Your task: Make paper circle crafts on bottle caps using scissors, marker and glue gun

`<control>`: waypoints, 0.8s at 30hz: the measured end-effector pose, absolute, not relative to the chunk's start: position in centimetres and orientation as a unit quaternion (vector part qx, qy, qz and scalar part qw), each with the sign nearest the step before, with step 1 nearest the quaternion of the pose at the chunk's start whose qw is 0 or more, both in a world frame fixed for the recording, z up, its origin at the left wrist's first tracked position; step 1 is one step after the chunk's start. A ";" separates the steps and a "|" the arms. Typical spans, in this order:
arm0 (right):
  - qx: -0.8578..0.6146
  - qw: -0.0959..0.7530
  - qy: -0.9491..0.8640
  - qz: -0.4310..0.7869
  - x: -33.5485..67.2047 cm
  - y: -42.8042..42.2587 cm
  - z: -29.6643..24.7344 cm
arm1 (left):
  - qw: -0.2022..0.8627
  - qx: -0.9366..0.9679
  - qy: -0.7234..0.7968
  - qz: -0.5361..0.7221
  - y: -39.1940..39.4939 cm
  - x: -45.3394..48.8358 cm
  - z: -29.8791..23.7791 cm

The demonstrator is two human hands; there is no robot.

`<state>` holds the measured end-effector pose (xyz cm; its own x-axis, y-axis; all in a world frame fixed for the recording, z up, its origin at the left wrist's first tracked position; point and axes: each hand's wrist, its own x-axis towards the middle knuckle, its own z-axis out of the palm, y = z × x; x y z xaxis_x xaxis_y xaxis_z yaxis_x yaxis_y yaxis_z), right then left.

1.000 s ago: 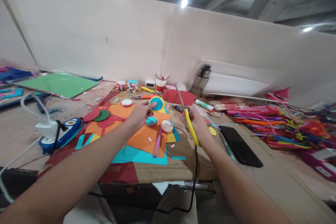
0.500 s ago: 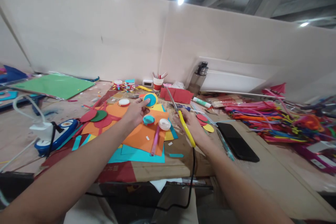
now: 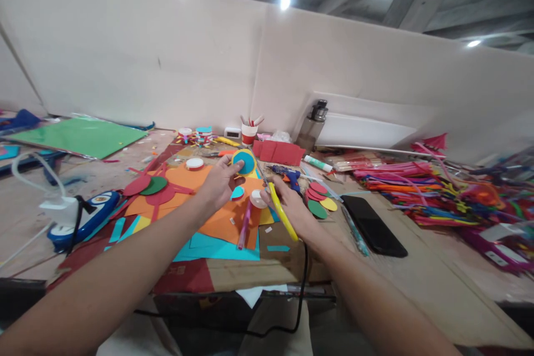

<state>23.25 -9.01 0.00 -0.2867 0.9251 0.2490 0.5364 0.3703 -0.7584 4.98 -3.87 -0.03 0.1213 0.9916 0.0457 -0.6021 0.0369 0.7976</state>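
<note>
My left hand (image 3: 217,183) pinches a round paper disc (image 3: 243,163), blue in the middle with a yellow border, above the orange paper. In my right hand (image 3: 294,208) is a pair of scissors (image 3: 281,214) with yellow handles. Its blades point up and left, close to the disc's right edge; whether they touch it I cannot tell. Below the hands, a small white-topped cup (image 3: 257,198) and a blue-topped one (image 3: 237,193) sit on orange paper (image 3: 219,219). A pink tube (image 3: 245,228) lies in front of them.
A glue gun (image 3: 287,172) lies behind my right hand, near red, yellow and green paper circles (image 3: 317,209). A black phone (image 3: 375,226) and pipe cleaners (image 3: 400,183) are to the right. On the left are a blue power strip (image 3: 89,217) and a green sheet (image 3: 83,136).
My right hand has moved left and down, bringing the scissors beside the paper disc. The disc has shifted slightly right in my left hand. The glue gun and a green circle now show.
</note>
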 end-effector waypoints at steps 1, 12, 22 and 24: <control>-0.491 0.344 -0.750 0.279 23.2 -9.1 0.1 | 0.663 0.348 0.282 0.600 -3.8 5.0 -0.1; -0.489 0.338 -0.760 0.262 23.4 -9.1 -0.3 | 0.669 0.340 0.279 0.599 -3.5 5.2 -0.8; -0.492 0.339 -0.758 0.263 23.3 -9.0 -0.4 | 0.667 0.334 0.290 0.600 -4.0 5.3 -0.3; -0.494 0.337 -0.758 0.262 23.3 -8.8 -0.6 | 0.666 0.327 0.291 0.604 -4.1 5.4 -0.2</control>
